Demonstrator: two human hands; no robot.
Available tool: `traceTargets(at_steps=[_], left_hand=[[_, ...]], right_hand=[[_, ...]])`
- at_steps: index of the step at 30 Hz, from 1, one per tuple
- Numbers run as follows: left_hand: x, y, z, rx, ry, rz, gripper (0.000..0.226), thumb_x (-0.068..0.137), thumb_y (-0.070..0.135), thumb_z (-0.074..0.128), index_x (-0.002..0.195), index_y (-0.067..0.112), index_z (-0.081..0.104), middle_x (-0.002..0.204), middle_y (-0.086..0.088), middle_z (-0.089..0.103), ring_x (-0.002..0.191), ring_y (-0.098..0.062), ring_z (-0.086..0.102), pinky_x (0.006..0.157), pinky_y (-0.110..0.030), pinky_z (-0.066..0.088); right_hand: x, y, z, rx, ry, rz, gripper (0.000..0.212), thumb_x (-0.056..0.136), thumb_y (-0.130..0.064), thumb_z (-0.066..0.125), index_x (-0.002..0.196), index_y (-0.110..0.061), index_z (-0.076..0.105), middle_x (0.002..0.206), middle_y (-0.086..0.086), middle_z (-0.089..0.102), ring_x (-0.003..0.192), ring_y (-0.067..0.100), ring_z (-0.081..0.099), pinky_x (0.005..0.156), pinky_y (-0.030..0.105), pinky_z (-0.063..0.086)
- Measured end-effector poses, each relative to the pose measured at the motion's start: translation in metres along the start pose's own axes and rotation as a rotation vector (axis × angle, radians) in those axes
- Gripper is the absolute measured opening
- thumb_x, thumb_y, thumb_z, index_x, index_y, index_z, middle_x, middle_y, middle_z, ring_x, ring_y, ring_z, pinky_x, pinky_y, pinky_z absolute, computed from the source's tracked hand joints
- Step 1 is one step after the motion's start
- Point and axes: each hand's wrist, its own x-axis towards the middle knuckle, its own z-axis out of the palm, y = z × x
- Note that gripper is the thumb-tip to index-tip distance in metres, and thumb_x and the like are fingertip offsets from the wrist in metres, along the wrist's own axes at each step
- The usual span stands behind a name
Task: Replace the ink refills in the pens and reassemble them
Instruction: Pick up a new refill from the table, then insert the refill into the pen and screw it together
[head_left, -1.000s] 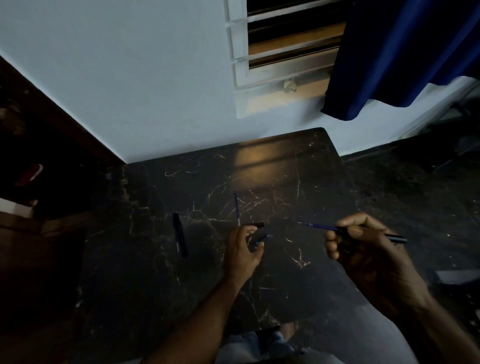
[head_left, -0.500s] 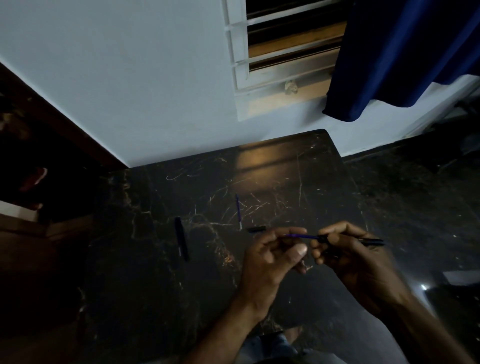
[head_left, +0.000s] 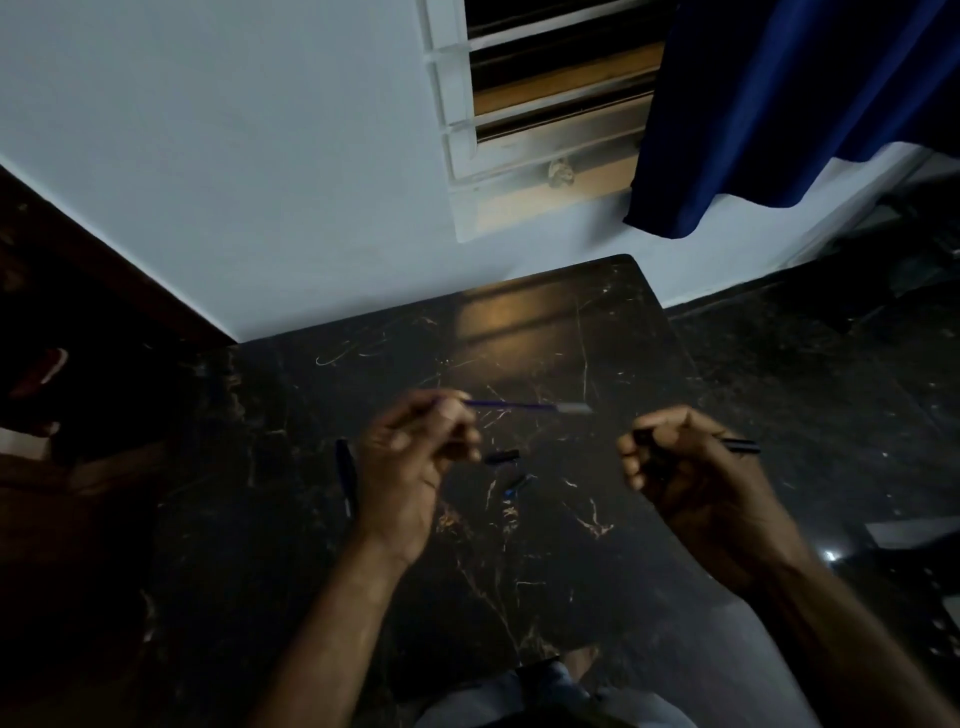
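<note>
Refill (head_left: 514, 405), thin and blue, juts rightward from my left hand (head_left: 410, 457), pinched at its end above the dark marble table (head_left: 597, 571). My right hand (head_left: 680, 467) is clenched round the black pen barrel (head_left: 740, 445) (only its tail shows). Another pen (head_left: 345, 480) and two small parts (head_left: 503, 457) lie on the table nearby.
</note>
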Motion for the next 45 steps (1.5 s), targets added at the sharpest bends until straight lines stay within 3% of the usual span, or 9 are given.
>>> traceTargets(at_steps=[3,10,14,18,25,31,38,42,45], left_hand=[[0.015,0.000,-0.032,-0.085,0.109,0.000,0.011,0.095,0.015,0.075,0.097,0.022,0.083,0.091,0.002,0.080,0.078,-0.009,0.075,0.065,-0.023,0.062],[0.015,-0.110,-0.059,0.247,0.290,-0.254,0.020,0.097,-0.006,0.070,0.097,0.014,0.075,0.080,0.004,0.083,0.075,-0.011,0.076,0.061,-0.020,0.061],[0.020,-0.154,-0.065,0.474,0.259,-0.265,0.021,0.096,-0.001,0.076,0.095,0.019,0.077,0.090,-0.001,0.082,0.082,-0.016,0.080,0.064,-0.020,0.063],[0.024,-0.179,-0.059,0.672,0.149,-0.220,0.023,0.093,-0.001,0.079,0.098,0.021,0.078,0.098,0.004,0.080,0.090,-0.012,0.078,0.084,-0.029,0.064],[0.025,-0.201,-0.055,0.920,0.109,-0.149,0.017,0.095,0.006,0.078,0.110,0.015,0.078,0.107,0.001,0.080,0.099,-0.012,0.075,0.080,-0.006,0.053],[0.028,-0.205,-0.050,1.089,0.097,-0.094,0.016,0.094,0.009,0.080,0.110,0.013,0.078,0.109,-0.006,0.080,0.101,-0.020,0.075,0.087,-0.031,0.062],[0.032,-0.196,-0.047,1.109,0.191,-0.066,0.023,0.092,0.017,0.083,0.112,0.017,0.073,0.112,-0.003,0.073,0.100,-0.014,0.070,0.079,-0.017,0.051],[0.056,-0.178,-0.060,1.058,0.374,-0.103,0.022,0.093,0.027,0.079,0.113,0.024,0.069,0.107,0.004,0.072,0.095,-0.016,0.072,0.078,-0.034,0.063],[0.092,-0.169,-0.067,1.131,0.354,-0.243,0.029,0.094,0.036,0.080,0.115,0.019,0.069,0.100,0.002,0.073,0.091,-0.020,0.073,0.076,-0.038,0.059]], right_hand=[[-0.004,-0.013,-0.006,0.040,0.024,-0.013,0.021,0.089,-0.006,0.050,0.087,-0.007,0.072,0.083,0.014,0.071,0.071,0.018,0.068,0.063,0.027,0.057],[-0.012,-0.019,-0.007,0.028,0.048,0.027,0.013,0.082,-0.014,0.063,0.089,-0.009,0.072,0.085,0.012,0.071,0.072,0.018,0.068,0.065,0.027,0.058],[-0.017,-0.013,-0.003,0.030,0.052,0.065,0.013,0.080,-0.015,0.066,0.089,-0.008,0.072,0.086,0.015,0.071,0.072,0.020,0.068,0.064,0.029,0.058],[-0.022,-0.011,0.000,0.021,0.070,0.084,0.013,0.079,-0.014,0.067,0.089,-0.007,0.071,0.087,0.018,0.071,0.070,0.021,0.068,0.062,0.029,0.058],[-0.032,-0.011,-0.001,-0.012,0.096,0.105,0.010,0.080,-0.014,0.067,0.087,-0.007,0.068,0.092,0.023,0.071,0.071,0.025,0.069,0.060,0.031,0.058],[-0.035,-0.010,-0.003,-0.057,0.090,0.119,0.010,0.081,-0.017,0.069,0.084,-0.008,0.070,0.093,0.024,0.073,0.071,0.026,0.071,0.058,0.031,0.058],[-0.037,-0.008,-0.008,-0.077,0.081,0.125,0.011,0.085,-0.019,0.067,0.084,-0.008,0.069,0.091,0.025,0.072,0.068,0.026,0.070,0.055,0.031,0.057],[-0.043,-0.010,-0.014,-0.076,0.102,0.146,0.013,0.085,-0.019,0.067,0.085,-0.006,0.067,0.091,0.027,0.071,0.068,0.027,0.070,0.055,0.031,0.057],[-0.049,-0.009,-0.018,-0.086,0.133,0.148,0.014,0.082,-0.020,0.069,0.082,-0.005,0.067,0.088,0.027,0.071,0.065,0.027,0.069,0.053,0.031,0.056]])
